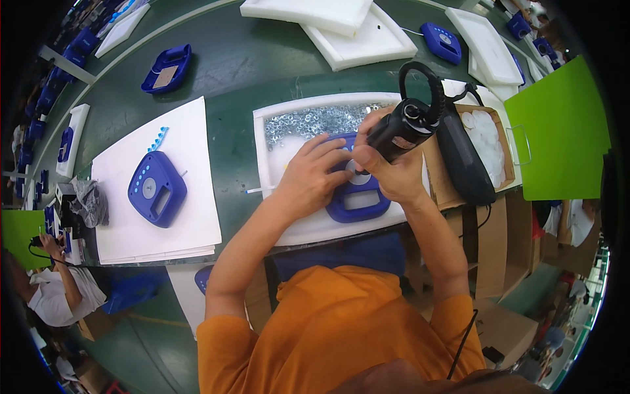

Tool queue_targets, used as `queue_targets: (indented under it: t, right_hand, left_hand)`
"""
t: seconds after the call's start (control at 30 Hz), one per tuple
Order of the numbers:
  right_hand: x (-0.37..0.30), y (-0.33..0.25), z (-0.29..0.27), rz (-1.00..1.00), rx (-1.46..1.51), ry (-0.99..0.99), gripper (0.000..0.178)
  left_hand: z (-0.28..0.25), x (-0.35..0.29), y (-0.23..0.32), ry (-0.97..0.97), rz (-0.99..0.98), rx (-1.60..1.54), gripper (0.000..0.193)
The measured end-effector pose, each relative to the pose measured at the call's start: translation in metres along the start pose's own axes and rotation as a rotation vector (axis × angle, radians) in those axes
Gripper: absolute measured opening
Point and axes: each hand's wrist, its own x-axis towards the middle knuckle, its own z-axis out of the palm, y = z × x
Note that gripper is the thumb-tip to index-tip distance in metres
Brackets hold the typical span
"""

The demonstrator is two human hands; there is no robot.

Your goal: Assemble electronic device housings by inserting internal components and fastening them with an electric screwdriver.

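My right hand (397,172) is wrapped round a black electric screwdriver (396,136) with a thick looped cord at its top. The tool stands over a blue plastic housing (362,207); my hand hides its tip. With fingers bent over the same housing, my left hand (314,172) grips its upper left part. A rectangular opening shows at the housing's near end, and a white cable (261,189) sticks out to its left. The housing lies in a white foam tray (268,220), whose far end holds many small shiny metal parts (315,123).
Left, another blue housing (156,187) and a light-blue strip (158,139) lie on white sheets (197,217). Right stand a cardboard box (504,148) of white pieces, a long black case-like object (464,154) and a green panel (558,131). Foam trays (357,43) lie beyond.
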Motion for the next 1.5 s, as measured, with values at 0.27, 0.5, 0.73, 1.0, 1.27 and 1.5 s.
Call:
queue_targets:
  t: [0.27, 0.5, 0.73, 1.0, 1.27, 1.5]
  right_hand:
    - [0.000, -0.001, 0.002, 0.042, 0.017, 0.038, 0.039]
    - [-0.005, -0.010, -0.013, 0.100, 0.261, -0.087, 0.049]
    - [0.007, -0.053, -0.092, 0.103, 0.188, 0.285, 0.038]
    - [-0.011, -0.034, -0.137, 0.270, -0.226, 0.375, 0.026]
    - [-0.023, -0.049, -0.096, 0.204, 0.236, 0.258, 0.065]
    - [-0.028, -0.046, -0.036, -0.010, 0.061, 0.394, 0.030]
  left_hand:
    - [-0.006, 0.002, 0.001, -0.054, -0.006, -0.003, 0.043]
    - [-0.001, 0.001, -0.001, -0.016, 0.004, -0.005, 0.033]
    - [-0.005, 0.003, 0.001, -0.056, -0.018, -0.003, 0.035]
    - [-0.002, 0.005, 0.003, -0.010, -0.013, -0.019, 0.030]
    - [-0.002, 0.003, 0.001, -0.007, -0.019, -0.048, 0.032]
    - [-0.004, 0.004, 0.000, -0.009, -0.015, -0.052, 0.033]
